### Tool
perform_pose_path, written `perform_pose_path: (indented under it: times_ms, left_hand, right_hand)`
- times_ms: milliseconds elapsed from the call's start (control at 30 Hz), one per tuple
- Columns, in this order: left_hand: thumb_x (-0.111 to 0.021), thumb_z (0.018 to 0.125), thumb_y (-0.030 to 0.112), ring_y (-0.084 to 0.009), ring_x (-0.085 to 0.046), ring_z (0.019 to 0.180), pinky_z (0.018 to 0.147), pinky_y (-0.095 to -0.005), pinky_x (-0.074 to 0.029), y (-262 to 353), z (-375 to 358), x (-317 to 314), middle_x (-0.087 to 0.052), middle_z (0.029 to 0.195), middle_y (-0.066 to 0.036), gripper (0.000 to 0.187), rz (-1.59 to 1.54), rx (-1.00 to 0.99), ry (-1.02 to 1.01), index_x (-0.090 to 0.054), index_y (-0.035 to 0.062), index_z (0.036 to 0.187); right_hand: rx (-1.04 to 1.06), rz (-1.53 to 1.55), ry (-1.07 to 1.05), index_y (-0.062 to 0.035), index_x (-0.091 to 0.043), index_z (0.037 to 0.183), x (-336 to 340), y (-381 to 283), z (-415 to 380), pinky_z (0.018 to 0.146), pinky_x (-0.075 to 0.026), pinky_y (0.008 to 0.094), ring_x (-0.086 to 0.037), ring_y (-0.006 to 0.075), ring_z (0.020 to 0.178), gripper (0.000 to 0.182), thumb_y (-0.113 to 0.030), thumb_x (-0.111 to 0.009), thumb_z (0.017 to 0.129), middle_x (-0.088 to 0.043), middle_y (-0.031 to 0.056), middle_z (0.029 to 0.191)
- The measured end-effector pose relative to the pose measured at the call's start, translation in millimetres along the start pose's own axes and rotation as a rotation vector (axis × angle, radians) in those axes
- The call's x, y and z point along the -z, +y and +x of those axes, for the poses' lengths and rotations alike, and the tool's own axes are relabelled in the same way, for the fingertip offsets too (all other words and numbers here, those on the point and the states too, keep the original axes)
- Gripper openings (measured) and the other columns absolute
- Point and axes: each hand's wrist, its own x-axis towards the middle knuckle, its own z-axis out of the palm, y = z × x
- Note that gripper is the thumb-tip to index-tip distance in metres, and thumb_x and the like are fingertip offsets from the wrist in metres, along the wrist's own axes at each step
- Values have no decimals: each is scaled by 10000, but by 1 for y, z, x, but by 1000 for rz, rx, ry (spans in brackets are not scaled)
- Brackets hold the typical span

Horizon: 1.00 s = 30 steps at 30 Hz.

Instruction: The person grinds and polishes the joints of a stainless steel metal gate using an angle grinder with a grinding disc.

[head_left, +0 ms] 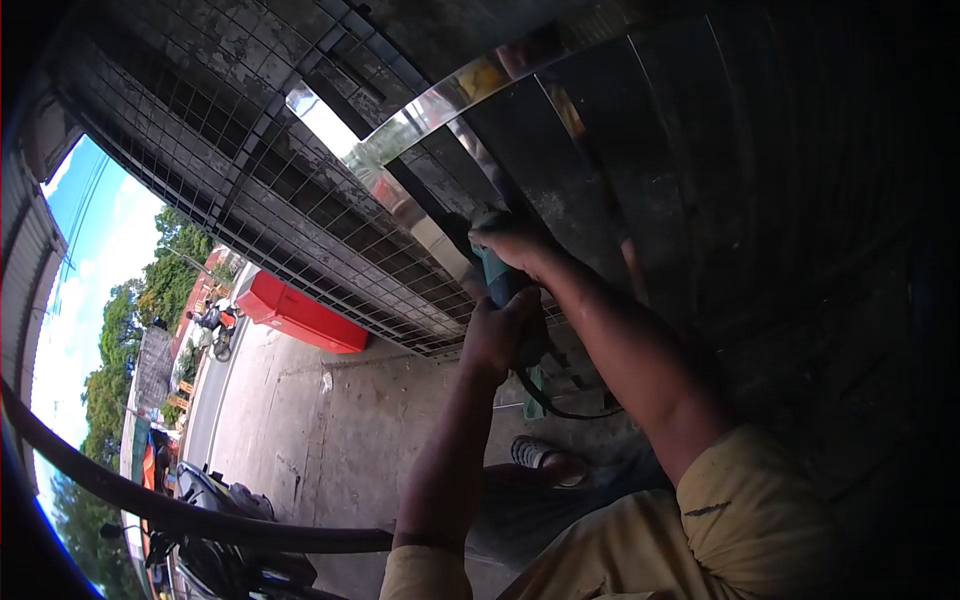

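Observation:
Both hands grip a teal-and-black angle grinder [492, 268] held against a polished metal frame [437, 108] of flat shiny bars. My right hand [515, 243] is closed around the front of the tool, close to its dark head. Lower down, my left hand [495, 335] wraps the rear of the body. A black cord [560, 410] trails from the tool's back end toward the right. The disc is hidden in shadow, and the head overlaps one of the upright bars in this view.
A wire mesh panel [290, 190] runs beside the metal frame. On the concrete floor [345, 440] sits a red box-like object [300, 313]. A sandalled foot [548, 460] is below my arms. Parked motorcycles [225, 510] stand at lower left, with a rider [215, 320] on the road beyond.

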Motion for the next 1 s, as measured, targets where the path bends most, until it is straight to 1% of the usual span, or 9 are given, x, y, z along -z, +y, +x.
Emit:
perform_pose_path:
  times_ms: [133,200,267,500,600,700,733,933,1000]
  left_hand:
    - [-686,926,346,-161,-627,636,559,-320,-516,-60,5,-14,-638,795,-65,368,-88,191,-116,-641,-12,996]
    - [-655,955,350,-143,-582,579,525,-304,-470,-78,7,-22,-609,746,-31,313,-140,276,-113,-646,38,982]
    - [-654,957,347,-142,-587,585,531,-302,-474,-69,9,-19,-611,746,-34,314,-117,204,-127,-646,34,984]
    - [-642,965,317,-152,-604,613,558,-315,-505,19,6,12,-622,776,-52,309,-29,-135,-48,-639,9,993]
    - [-648,961,315,-160,-613,635,572,-322,-520,48,5,17,-630,810,-64,321,-64,-84,-29,-626,-1,1013]
    - [-682,929,351,-169,-642,648,585,-308,-539,46,8,23,-656,837,-82,421,-103,-112,-67,-636,-51,1044]
    - [-673,938,345,-170,-636,647,581,-315,-539,49,8,25,-647,832,-78,403,-93,-109,-62,-629,-38,1053]
    - [-657,953,332,-162,-624,642,546,-302,-527,85,3,38,-622,813,-60,365,-78,-86,-101,-623,3,1106]
    - [-657,953,331,-156,-624,636,527,-293,-520,90,10,44,-619,810,-55,361,-82,-125,-83,-624,11,1119]
  right_hand:
    - [-78,-158,-42,-45,-670,1130,-16,110,-1,959,-475,418,-630,340,1155,408,-391,-629,918,-666,199,1216]
    - [-98,-158,29,-44,-670,1123,-18,116,-18,957,-475,417,-630,341,1154,403,-386,-634,914,-664,199,1217]
    - [-70,-208,68,-47,-673,1107,-20,116,-9,944,-478,414,-636,340,1132,386,-374,-652,903,-668,193,1195]
    - [206,-40,-14,-50,-678,1126,-6,-7,33,916,-493,405,-660,326,1077,409,-389,-640,901,-690,179,1153]
    - [250,-174,118,-24,-660,1140,-8,-31,55,861,-509,362,-662,227,950,464,-418,-684,898,-697,141,1070]
    - [121,-132,125,-59,-686,1170,-7,-49,44,967,-498,386,-667,307,1115,471,-431,-652,883,-705,152,1176]
    - [97,-121,56,-59,-679,1196,-2,-54,38,973,-498,386,-667,305,1122,495,-436,-656,876,-702,151,1188]
    - [52,-207,159,-68,-655,1275,-9,-79,66,983,-494,391,-651,323,1151,533,-430,-648,884,-675,165,1259]
    - [70,-178,161,-24,-638,1284,-6,-91,72,962,-495,386,-646,283,1125,600,-439,-713,856,-668,180,1245]
